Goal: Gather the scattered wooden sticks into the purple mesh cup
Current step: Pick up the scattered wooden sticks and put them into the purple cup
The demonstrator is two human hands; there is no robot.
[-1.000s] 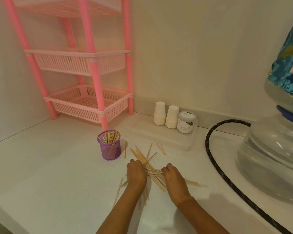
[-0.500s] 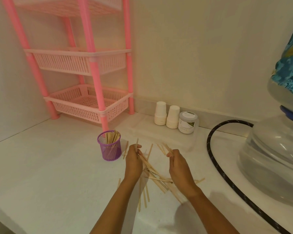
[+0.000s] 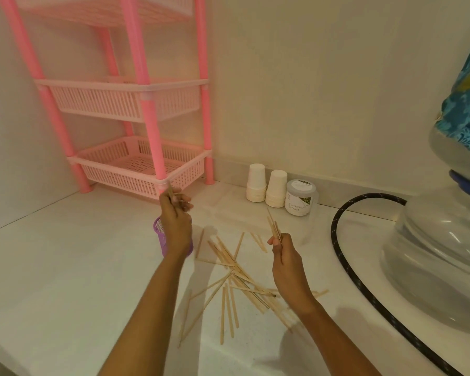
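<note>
My left hand (image 3: 175,217) is raised over the purple mesh cup (image 3: 159,234), hiding most of it, and grips a few wooden sticks that point up. To the right, my right hand (image 3: 286,257) holds a small bundle of sticks, tips angled up and left. Several loose wooden sticks (image 3: 236,278) lie scattered on the white counter between and below my two forearms.
A pink plastic rack (image 3: 144,169) stands in the back left corner. Two stacks of white paper cups (image 3: 266,189) and a small jar (image 3: 300,198) sit by the wall. A black hose (image 3: 345,256) curves around a large water bottle (image 3: 440,253) at right.
Both hands lifted off the pile with sticks in them. My left hand moved up and left over the purple cup; my right hand rose a little.
</note>
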